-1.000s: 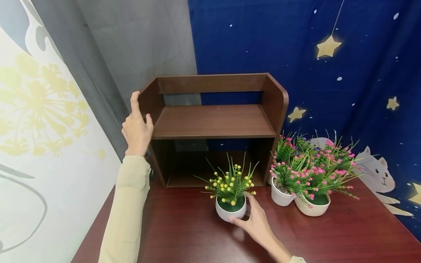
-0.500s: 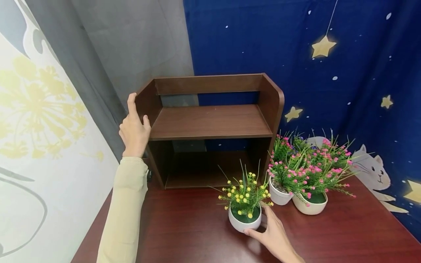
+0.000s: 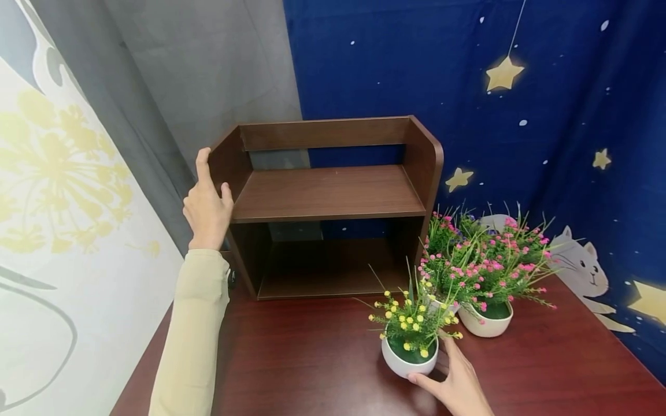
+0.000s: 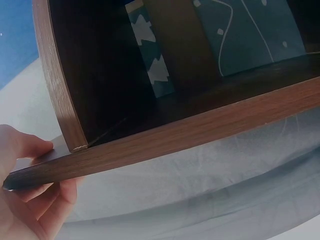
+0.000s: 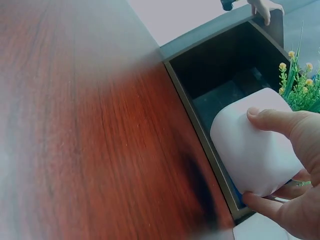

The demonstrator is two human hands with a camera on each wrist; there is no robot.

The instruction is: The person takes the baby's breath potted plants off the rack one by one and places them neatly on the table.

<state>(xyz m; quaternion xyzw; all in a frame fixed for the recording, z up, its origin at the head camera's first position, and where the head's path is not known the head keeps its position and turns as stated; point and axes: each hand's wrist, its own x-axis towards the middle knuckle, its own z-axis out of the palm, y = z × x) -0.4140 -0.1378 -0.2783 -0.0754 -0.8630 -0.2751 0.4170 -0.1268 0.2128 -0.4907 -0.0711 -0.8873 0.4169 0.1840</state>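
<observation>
My left hand (image 3: 207, 209) grips the left side panel of a dark brown two-tier wooden shelf (image 3: 330, 193). In the left wrist view, the thumb and fingers (image 4: 60, 202) lie on opposite faces of that panel's edge. With thumb and fingers spread round its side, my right hand (image 3: 460, 381) holds a white potted plant (image 3: 408, 363) with yellow flowers and green leaves. The right wrist view shows the smooth white pot (image 5: 252, 147) from below, tilted, and raised off the table, where a dark shadow falls. It is in front of the shelf's lower right corner.
Several potted plants with pink flowers (image 3: 494, 271) crowd the table right of the shelf, one in a cream pot (image 3: 486, 323). The reddish-brown table (image 3: 312, 352) spreads in front. Grey and blue star-patterned curtains (image 3: 359, 58) hang behind; a white patterned panel (image 3: 78, 231) stands at left.
The yellow-flowered plant and my right hand have moved right and toward me, now partly covering a white pot behind. My left hand keeps its hold on the shelf; the whole view has shifted slightly.
</observation>
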